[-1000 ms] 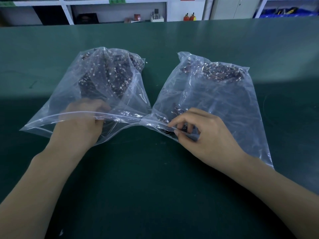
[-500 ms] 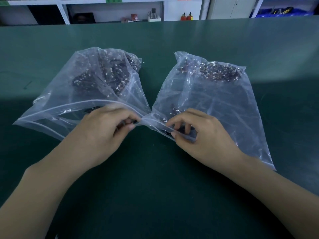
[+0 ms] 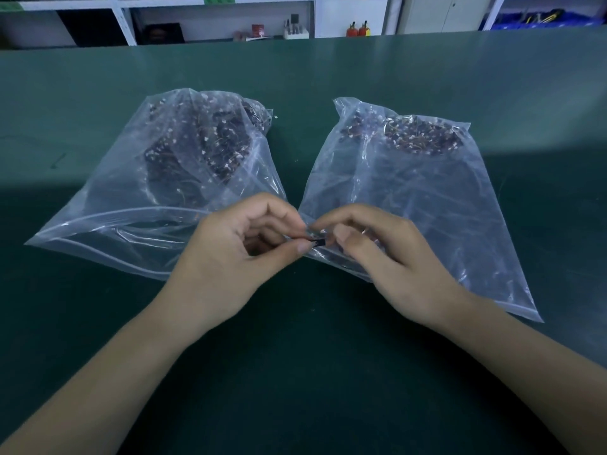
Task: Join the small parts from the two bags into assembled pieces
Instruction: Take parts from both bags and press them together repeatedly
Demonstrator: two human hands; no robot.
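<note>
Between bags, both hands pinch small dark part [image 3: 318, 242], long axis left-right.

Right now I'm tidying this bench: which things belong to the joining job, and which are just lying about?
Job: left bag; right bag; small dark part pinched between left hand and right hand.

Lying about: shelf clutter; red bottles.

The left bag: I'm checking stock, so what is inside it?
Inside the left bag lies a heap of small dark parts with white specks and thin wires, piled toward its far end. The left hand covers its near corner, so anything there is hidden.
</note>
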